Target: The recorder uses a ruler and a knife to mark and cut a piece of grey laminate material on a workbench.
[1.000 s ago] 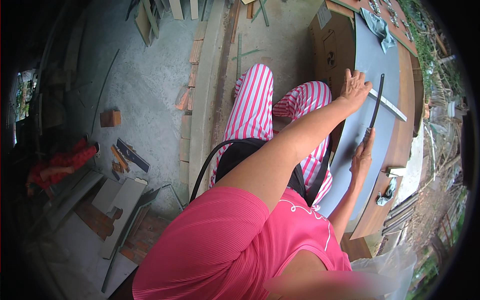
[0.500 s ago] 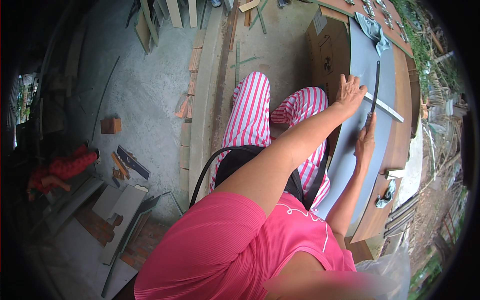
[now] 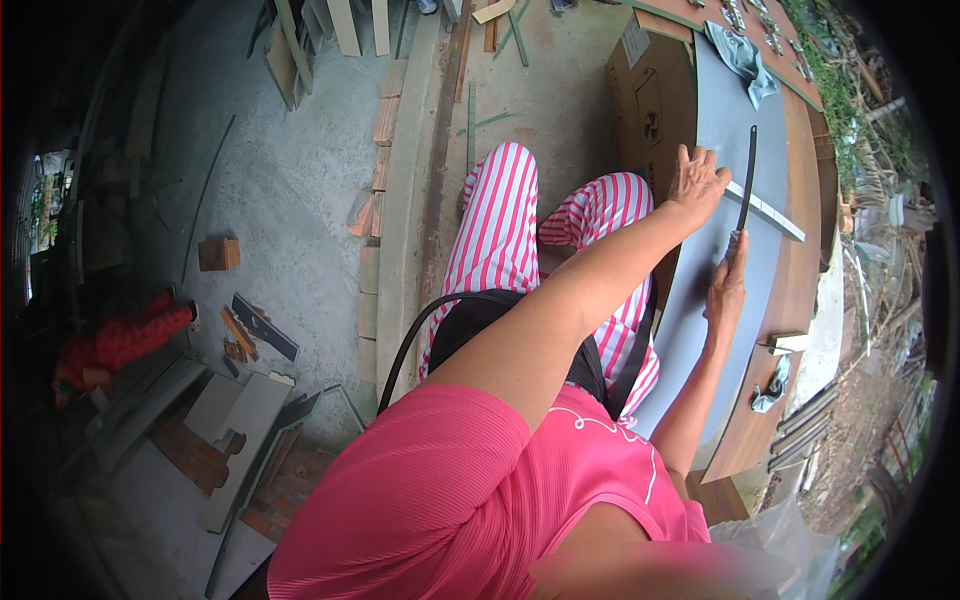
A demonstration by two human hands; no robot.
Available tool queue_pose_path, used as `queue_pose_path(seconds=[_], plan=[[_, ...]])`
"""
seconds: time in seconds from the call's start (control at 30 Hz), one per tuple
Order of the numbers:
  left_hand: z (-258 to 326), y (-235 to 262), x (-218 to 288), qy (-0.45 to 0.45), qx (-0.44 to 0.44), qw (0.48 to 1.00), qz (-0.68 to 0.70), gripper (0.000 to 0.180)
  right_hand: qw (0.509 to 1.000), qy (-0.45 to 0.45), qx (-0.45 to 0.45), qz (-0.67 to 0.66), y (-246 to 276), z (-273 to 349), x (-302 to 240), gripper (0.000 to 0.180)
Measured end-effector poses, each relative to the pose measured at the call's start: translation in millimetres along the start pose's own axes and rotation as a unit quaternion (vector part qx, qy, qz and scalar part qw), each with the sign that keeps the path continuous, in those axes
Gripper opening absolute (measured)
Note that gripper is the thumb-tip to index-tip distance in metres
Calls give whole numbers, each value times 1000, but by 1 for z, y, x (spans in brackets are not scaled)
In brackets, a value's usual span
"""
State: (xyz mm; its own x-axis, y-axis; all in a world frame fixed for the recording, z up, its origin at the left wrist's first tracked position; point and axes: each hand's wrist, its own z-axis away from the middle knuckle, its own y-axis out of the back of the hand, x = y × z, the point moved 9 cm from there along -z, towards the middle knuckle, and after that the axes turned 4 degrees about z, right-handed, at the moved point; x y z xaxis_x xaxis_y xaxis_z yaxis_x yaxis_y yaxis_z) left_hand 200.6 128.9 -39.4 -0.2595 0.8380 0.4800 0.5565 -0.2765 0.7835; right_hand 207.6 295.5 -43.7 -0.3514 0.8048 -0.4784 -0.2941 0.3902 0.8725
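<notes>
My left hand (image 3: pixel 697 185) reaches across and closes its fingers on the near end of a narrow white strip (image 3: pixel 770 213) with crosswise marks. The strip lies slanted over a grey sheet-covered board (image 3: pixel 700 330). My right hand (image 3: pixel 727 288) is wrapped round the grip of a long, thin dark blade (image 3: pixel 750 165) with a hole at its tip, like a hacksaw blade. The blade points away from me and crosses the strip. Whether its edge touches the strip, I cannot tell.
A cardboard box (image 3: pixel 650 95) stands beside the board. Blue-grey cloths (image 3: pixel 742 62) lie at its far end and on the brown wooden board (image 3: pixel 765 395) at right. On the left floor are a brick (image 3: pixel 219 254), loose panels (image 3: pixel 250 425) and a person in red (image 3: pixel 125 340).
My right hand and the blade have shifted slightly along the strip. My left hand keeps its hold. The person in red has moved an arm.
</notes>
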Motion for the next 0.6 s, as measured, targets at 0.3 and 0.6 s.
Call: queue_pose_path(seconds=[0.3,0.6], plan=[[-1,1,1,12,2,1000,2,13,999,29,13,-11,2,-8,-5,56],[-3,-2,-3,12,-5,1000,8,13,998,-45,-42,-16,4,45,19,56]])
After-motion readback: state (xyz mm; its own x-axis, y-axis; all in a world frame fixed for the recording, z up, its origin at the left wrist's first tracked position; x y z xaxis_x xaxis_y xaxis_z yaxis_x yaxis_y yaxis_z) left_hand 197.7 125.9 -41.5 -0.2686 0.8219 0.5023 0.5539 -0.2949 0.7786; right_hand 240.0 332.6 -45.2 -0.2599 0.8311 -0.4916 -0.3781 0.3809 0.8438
